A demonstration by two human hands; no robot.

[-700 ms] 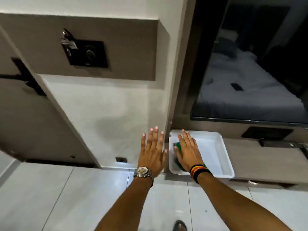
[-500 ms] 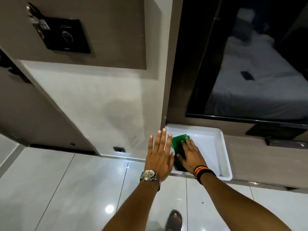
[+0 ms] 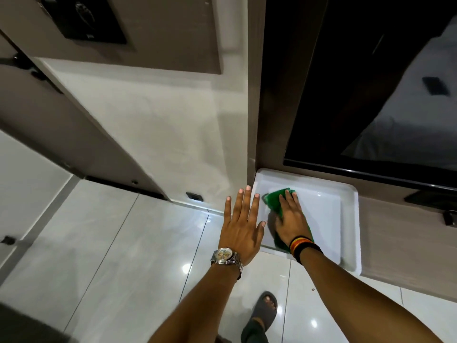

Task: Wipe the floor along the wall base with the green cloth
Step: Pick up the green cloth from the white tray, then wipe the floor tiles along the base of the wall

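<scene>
The green cloth (image 3: 275, 200) lies in the left part of a white tray (image 3: 348, 219) that sits at the foot of the wall. My right hand (image 3: 291, 222) presses flat on the cloth, fingers stretched toward the wall, and hides most of it. My left hand (image 3: 241, 226) hovers just left of the tray with fingers spread, palm down, holding nothing; a silver watch is on its wrist. The wall base (image 3: 197, 206) meets glossy white floor tiles (image 3: 123, 243) left of the tray.
A dark TV screen (image 3: 383, 95) hangs above the tray over a wooden ledge (image 3: 400, 243). A small black fitting (image 3: 194, 196) sits low on the white wall. A brown door (image 3: 49, 120) stands at left. My sandalled foot (image 3: 264, 313) is on the tiles below.
The view has tilted down and closer. My right hand has slid with the cloth toward the tray's far left corner. My left hand has shifted slightly left, off the wall corner.
</scene>
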